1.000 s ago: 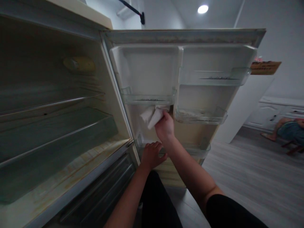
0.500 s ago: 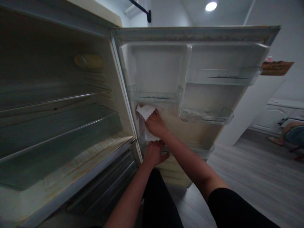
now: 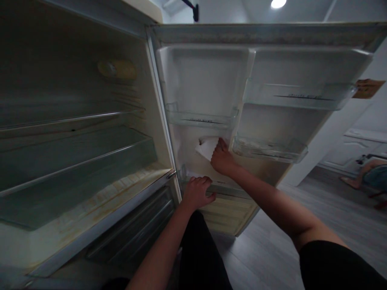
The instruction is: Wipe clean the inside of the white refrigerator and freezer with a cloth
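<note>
A fridge stands open in front of me, its door [image 3: 266, 34] swung out to the right. My right hand [image 3: 222, 159] presses a white cloth [image 3: 207, 147] against the door's inner wall, just under the upper left door bin [image 3: 201, 119]. Fingers of that hand are closed on the cloth. My left hand [image 3: 196, 192] grips the front rim of the lowest door bin [image 3: 225, 188], fingers curled over it.
Bare fridge shelves [image 3: 75, 161] fill the left, with yellowish stains on the bottom ledge. Two more clear door bins [image 3: 299, 96] [image 3: 269, 149] sit to the right. Grey wood floor [image 3: 302, 257] lies beyond the door, where another person's leg [image 3: 361, 171] shows by a white cabinet.
My right hand slid the cloth left along the door wall, then back right and slightly down. My left hand kept its hold on the lowest bin. The view shifted closer.
</note>
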A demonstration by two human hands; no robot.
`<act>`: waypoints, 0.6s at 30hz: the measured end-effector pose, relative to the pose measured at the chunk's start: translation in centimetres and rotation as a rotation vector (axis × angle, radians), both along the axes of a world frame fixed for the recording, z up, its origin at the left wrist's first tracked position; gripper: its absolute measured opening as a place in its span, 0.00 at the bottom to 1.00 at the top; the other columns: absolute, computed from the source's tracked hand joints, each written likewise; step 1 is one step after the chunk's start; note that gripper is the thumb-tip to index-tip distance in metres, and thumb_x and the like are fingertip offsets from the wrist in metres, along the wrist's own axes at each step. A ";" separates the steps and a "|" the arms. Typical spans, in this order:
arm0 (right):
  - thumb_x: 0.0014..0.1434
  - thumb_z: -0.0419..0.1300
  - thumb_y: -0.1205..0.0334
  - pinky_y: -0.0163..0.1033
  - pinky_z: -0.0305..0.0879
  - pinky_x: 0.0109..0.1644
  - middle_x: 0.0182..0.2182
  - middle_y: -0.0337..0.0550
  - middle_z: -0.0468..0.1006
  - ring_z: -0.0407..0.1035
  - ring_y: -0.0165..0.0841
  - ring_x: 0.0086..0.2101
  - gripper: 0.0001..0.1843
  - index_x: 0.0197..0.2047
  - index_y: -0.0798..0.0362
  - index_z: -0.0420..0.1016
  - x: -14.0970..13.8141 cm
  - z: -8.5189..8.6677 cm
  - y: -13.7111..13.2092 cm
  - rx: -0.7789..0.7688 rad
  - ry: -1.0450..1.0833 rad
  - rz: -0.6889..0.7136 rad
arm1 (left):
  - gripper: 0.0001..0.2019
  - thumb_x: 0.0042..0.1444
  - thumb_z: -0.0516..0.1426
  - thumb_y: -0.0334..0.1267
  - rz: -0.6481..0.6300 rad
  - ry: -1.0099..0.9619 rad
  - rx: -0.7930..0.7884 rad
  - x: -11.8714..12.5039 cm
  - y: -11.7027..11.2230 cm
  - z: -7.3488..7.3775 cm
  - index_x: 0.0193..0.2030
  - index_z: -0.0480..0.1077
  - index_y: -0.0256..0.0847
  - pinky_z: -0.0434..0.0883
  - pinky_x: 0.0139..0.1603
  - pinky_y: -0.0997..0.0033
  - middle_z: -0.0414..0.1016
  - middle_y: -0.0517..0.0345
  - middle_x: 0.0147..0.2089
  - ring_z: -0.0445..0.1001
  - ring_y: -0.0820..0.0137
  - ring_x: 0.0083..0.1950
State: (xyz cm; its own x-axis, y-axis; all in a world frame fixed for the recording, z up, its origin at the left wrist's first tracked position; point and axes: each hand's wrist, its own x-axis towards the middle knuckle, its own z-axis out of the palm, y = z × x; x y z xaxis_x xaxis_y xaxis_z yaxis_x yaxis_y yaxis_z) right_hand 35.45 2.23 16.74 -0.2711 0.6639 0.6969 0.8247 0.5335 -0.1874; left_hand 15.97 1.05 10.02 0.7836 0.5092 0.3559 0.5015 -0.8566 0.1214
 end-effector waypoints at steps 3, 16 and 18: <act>0.54 0.59 0.74 0.64 0.36 0.77 0.33 0.46 0.81 0.70 0.44 0.56 0.11 0.28 0.51 0.78 0.2 -0.1 0.3 -0.076 -0.104 0.118 | 0.20 0.59 0.60 0.50 -0.009 -0.003 0.019 0.1 0.0 0.0 0.54 0.73 0.43 0.64 0.55 0.52 0.79 0.53 0.57 0.77 0.56 0.53; 0.51 0.61 0.75 0.58 0.48 0.75 0.39 0.46 0.82 0.70 0.39 0.55 0.11 0.35 0.52 0.80 -0.1 -0.3 0.1 -0.130 -0.335 0.233 | 0.17 0.60 0.60 0.51 -0.029 0.023 0.096 -0.9 0.2 -0.2 0.49 0.73 0.43 0.64 0.54 0.53 0.80 0.53 0.53 0.77 0.57 0.49; 0.54 0.61 0.72 0.58 0.57 0.71 0.38 0.48 0.82 0.72 0.41 0.53 0.07 0.33 0.53 0.80 2.0 0.3 -2.8 -0.142 -0.437 0.097 | 0.17 0.59 0.61 0.51 -0.041 0.010 0.107 -1.3 0.2 -0.2 0.49 0.73 0.43 0.64 0.53 0.53 0.80 0.53 0.53 0.78 0.57 0.49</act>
